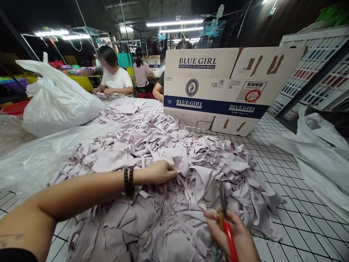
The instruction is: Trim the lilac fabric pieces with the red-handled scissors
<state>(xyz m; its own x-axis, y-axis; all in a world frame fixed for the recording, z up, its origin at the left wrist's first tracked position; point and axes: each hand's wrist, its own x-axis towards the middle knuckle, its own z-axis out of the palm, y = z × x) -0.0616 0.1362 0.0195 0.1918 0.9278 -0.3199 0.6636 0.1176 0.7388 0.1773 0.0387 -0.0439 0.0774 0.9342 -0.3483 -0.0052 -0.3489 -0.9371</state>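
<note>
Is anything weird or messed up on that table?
Yes, a little: the beer carton has brown patches, maybe where its surface tore off. A beer carton also looks odd standing beside a jumbled heap of cloth pieces.

A mound of pale lilac fabric pieces (174,233) spreads over a white, black-gridded tabletop (297,233). The left hand (159,172), two dark beaded bracelets (131,181) at its wrist, reaches across with curled fingers against the cloth — its grip is hard to make out. The right hand (237,234) holds red-handled scissors (230,238), blades pointing away from the person. Behind the mound stands a Blue Girl beer carton (201,85); a stuffed white plastic bag (60,103) sits to the left, near a seated co-worker in a white top (121,80).
</note>
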